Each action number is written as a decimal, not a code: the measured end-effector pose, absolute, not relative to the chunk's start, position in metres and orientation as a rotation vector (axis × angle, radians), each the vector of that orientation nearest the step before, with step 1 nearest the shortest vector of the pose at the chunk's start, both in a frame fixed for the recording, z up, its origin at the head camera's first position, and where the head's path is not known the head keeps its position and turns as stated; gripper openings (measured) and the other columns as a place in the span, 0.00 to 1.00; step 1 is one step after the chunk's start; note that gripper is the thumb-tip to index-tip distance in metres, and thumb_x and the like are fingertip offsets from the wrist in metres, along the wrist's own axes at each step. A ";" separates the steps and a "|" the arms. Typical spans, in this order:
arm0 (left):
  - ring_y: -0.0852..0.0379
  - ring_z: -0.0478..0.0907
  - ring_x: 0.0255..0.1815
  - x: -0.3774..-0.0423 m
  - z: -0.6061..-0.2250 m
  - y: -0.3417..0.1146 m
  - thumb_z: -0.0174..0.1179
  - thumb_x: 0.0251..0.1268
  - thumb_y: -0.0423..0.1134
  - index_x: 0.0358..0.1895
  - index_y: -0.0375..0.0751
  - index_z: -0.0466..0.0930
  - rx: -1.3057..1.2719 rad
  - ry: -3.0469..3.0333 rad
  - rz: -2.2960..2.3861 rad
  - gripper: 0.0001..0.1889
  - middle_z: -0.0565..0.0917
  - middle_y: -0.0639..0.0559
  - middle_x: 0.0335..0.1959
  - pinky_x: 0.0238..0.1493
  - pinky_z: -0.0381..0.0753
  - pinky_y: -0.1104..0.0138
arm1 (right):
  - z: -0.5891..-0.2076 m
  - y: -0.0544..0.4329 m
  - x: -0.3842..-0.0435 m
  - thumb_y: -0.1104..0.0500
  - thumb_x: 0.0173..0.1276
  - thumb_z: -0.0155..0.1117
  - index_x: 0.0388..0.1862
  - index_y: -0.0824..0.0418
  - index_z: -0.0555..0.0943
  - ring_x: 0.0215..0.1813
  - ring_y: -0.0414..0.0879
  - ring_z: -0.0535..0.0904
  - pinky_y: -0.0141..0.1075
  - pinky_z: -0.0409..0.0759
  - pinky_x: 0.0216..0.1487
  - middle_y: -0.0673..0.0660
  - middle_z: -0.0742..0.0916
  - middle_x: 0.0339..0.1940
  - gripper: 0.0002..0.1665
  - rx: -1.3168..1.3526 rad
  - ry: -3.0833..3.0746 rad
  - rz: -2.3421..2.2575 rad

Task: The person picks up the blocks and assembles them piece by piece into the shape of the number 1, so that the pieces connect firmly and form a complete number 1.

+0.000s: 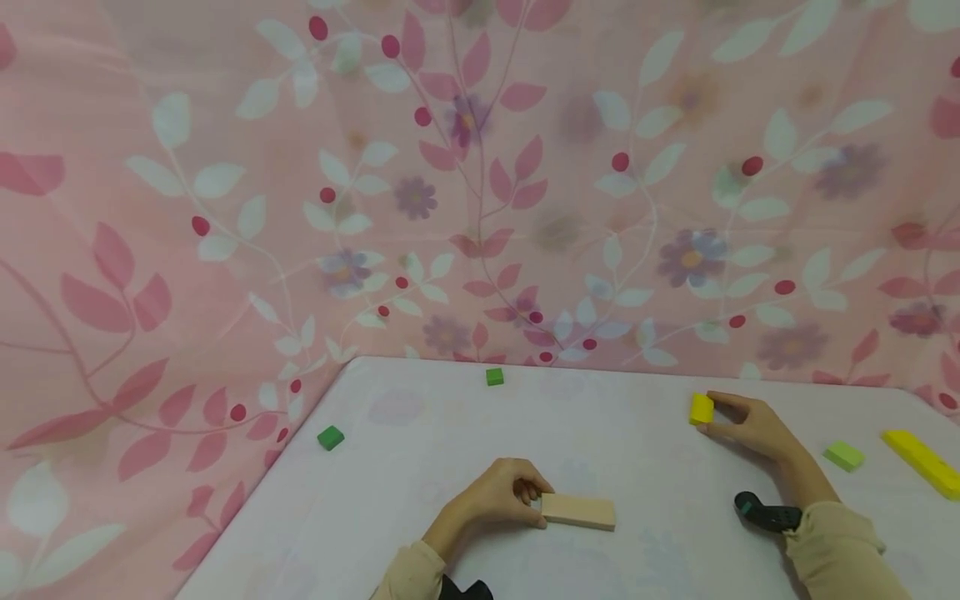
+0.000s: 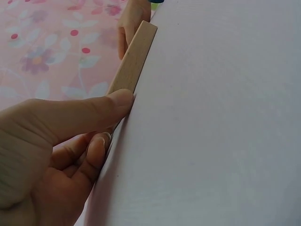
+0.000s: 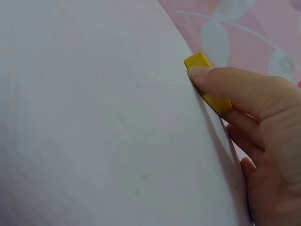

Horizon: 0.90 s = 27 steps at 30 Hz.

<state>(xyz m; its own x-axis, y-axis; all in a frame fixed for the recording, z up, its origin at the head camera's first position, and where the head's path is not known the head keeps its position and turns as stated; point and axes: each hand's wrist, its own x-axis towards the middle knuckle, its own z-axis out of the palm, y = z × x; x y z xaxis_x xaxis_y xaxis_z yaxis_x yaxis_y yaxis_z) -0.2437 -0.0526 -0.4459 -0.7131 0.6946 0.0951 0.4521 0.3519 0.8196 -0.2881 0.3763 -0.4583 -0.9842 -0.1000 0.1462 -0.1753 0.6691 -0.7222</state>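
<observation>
A plain wooden block (image 1: 578,512), long and flat, lies near the front middle of the white table. My left hand (image 1: 501,493) pinches its left end between thumb and fingers; the left wrist view shows the thumb across the wooden block (image 2: 135,59). Farther back on the right, my right hand (image 1: 752,427) holds a small yellow block (image 1: 701,409) by its edges. In the right wrist view the thumb lies over the yellow block (image 3: 217,102), covering part of it.
On the white table (image 1: 420,433), a green block (image 1: 495,377) sits at the back edge and a darker green block (image 1: 331,437) at the left edge. To the right lie a light green block (image 1: 844,455) and a long yellow block (image 1: 924,465). Flowered pink cloth (image 1: 480,208) hangs behind.
</observation>
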 end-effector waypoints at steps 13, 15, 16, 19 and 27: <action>0.70 0.73 0.27 -0.243 -0.449 -0.053 0.75 0.39 0.28 0.39 0.33 0.85 1.035 2.313 1.328 0.18 0.81 0.53 0.30 0.32 0.76 0.76 | -0.456 0.373 -0.276 0.48 0.61 0.67 0.64 0.75 0.66 0.59 0.68 0.69 0.56 0.70 0.56 0.75 0.73 0.60 0.42 0.087 -2.730 1.175; 0.70 0.73 0.27 -0.243 -0.449 -0.053 0.75 0.39 0.28 0.39 0.33 0.85 1.025 2.307 1.333 0.18 0.81 0.55 0.30 0.31 0.76 0.76 | -0.454 0.371 -0.271 0.47 0.61 0.67 0.64 0.74 0.66 0.58 0.67 0.71 0.53 0.73 0.54 0.75 0.73 0.61 0.43 0.069 -2.745 1.186; 0.70 0.73 0.27 -0.243 -0.449 -0.053 0.75 0.39 0.28 0.39 0.33 0.85 1.022 2.305 1.333 0.18 0.80 0.56 0.30 0.31 0.76 0.76 | -0.452 0.370 -0.269 0.46 0.61 0.67 0.65 0.73 0.66 0.56 0.66 0.72 0.50 0.75 0.53 0.74 0.73 0.60 0.43 0.065 -2.752 1.184; 0.70 0.73 0.27 -0.243 -0.448 -0.053 0.75 0.39 0.27 0.39 0.33 0.85 1.014 2.299 1.340 0.18 0.80 0.57 0.30 0.31 0.76 0.76 | -0.449 0.366 -0.264 0.49 0.60 0.69 0.63 0.74 0.67 0.52 0.56 0.77 0.33 0.76 0.49 0.74 0.75 0.58 0.41 0.121 -2.731 1.191; 0.70 0.73 0.26 -0.244 -0.448 -0.053 0.75 0.39 0.26 0.39 0.33 0.85 1.008 2.279 1.354 0.18 0.81 0.57 0.29 0.31 0.76 0.76 | -0.438 0.346 -0.254 0.58 0.57 0.71 0.58 0.75 0.73 0.45 0.23 0.73 0.17 0.69 0.44 0.73 0.79 0.54 0.34 0.300 -2.628 1.200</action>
